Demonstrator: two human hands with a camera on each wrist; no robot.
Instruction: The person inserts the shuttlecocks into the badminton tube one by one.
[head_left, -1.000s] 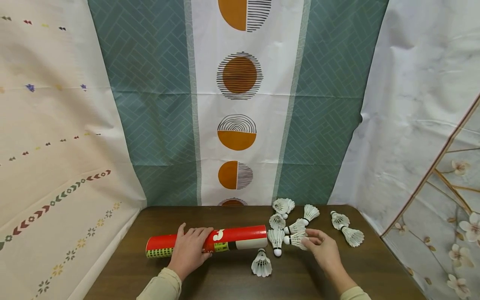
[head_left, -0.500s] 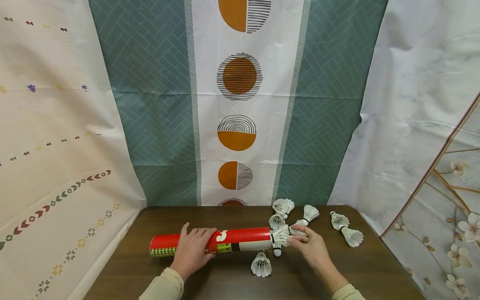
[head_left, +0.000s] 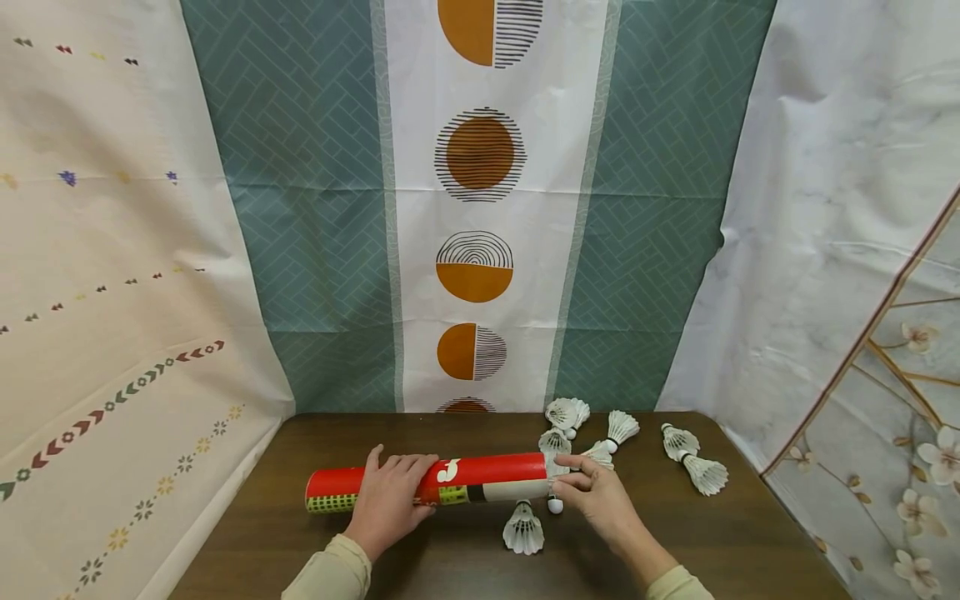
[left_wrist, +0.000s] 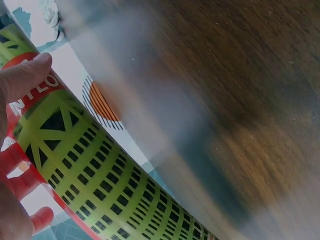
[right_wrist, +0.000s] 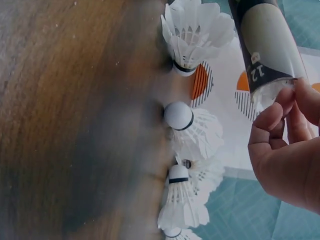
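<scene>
L hand (head_left: 384, 500) curled round long glossy cylindrical tube (head_left: 498, 477), red w/ white & lime-green black-gridded panels, held approx. level over dark-brown wood table (head_left: 450, 560) (contact unclear). R hand (head_left: 597, 502) pinches white feathered shuttlecock (right_wrist: 266, 94), skirt just poking out tube's mouth.

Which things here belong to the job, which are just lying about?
Job:
red tube, gripped by the left hand
shuttlecock at its open end, held by the right hand
loose shuttlecocks, probably

Just around:
wooden table, only support
patterned hangings, only backdrop
</scene>
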